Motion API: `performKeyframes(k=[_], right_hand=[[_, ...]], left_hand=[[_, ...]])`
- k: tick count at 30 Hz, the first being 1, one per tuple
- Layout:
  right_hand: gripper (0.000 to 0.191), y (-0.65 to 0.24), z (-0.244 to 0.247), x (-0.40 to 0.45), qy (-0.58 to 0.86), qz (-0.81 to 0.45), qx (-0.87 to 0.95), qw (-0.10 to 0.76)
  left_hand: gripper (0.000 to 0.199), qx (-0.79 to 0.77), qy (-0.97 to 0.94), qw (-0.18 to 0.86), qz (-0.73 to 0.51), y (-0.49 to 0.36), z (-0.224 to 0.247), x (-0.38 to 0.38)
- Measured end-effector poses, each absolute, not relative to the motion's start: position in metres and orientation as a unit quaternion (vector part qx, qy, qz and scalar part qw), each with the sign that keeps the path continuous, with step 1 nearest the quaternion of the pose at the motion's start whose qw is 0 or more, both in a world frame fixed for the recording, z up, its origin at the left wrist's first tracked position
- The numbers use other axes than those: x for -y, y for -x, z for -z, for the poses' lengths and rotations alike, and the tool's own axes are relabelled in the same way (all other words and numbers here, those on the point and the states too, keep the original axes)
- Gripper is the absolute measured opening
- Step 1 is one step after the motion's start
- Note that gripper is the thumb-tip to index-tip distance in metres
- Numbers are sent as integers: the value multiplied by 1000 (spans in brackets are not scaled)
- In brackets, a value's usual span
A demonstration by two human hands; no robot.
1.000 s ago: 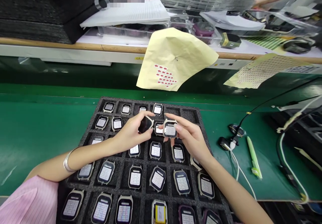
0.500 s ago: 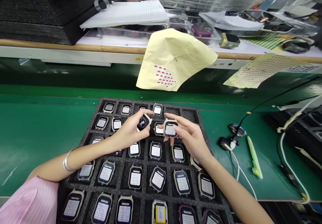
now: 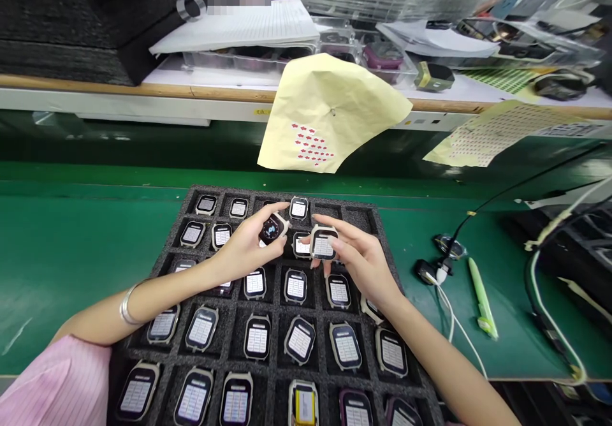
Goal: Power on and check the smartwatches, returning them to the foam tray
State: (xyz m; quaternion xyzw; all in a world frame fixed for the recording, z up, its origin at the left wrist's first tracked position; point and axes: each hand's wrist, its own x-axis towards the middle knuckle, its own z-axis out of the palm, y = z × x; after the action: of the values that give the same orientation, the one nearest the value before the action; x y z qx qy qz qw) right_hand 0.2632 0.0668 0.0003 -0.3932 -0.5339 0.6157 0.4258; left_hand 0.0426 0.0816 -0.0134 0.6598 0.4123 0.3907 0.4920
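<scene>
My left hand [image 3: 253, 236] is closed on a smartwatch case without a strap [image 3: 273, 229]; its dark screen shows a blue graphic. To the right, my right hand [image 3: 356, 254] pinches another smartwatch case [image 3: 324, 243] by its sides, the thumb at the edge of its lit white screen. Both hands hover over the far part of a black foam tray [image 3: 229, 349]. Several more watch cases, such as one with a white list on its screen [image 3: 258, 337], lie in the tray's pockets. One case at the front shows a yellow battery [image 3: 305, 407]. My left hand hides some pockets.
A green pen-like tool [image 3: 482, 298] and a black plug with white cable [image 3: 430, 273] lie right of the tray. Yellow sheets with red arrows [image 3: 329, 113] hang from the shelf edge [image 3: 229, 91]. Black foam blocks [image 3: 62, 30] stand at the back left. A person sits beyond the shelf.
The watch in my left hand has turned slightly, so more of its dark screen shows. My right hand and its watch stay almost in place.
</scene>
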Motion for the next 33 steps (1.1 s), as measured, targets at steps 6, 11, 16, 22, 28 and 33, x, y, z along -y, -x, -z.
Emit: performKeyframes(k=[6,11,16,22,28,33], right_hand=[[45,-262,-1,-66,408,-604,542,420],[43,-263,1,-66,407,-604,544,417],[42,-263,1,-67,403,-614,535,417],[42,-262,1,-67,402,-621,526,420],[42,-263,3,-68,394,-618,534,421],[43,-263,3,-68,392,-618,536,421]], left_hand=[[49,-411,-647,504,-398,-44,15,-82],[40,-423,-672,470,-384,-42,14,-85],[43,-432,-685,450,-377,-40,12,-87],[41,-424,-668,470,-391,-41,11,-88],[37,-437,-655,456,-414,-38,12,-99],[41,-448,-627,478,-422,-37,10,-98]])
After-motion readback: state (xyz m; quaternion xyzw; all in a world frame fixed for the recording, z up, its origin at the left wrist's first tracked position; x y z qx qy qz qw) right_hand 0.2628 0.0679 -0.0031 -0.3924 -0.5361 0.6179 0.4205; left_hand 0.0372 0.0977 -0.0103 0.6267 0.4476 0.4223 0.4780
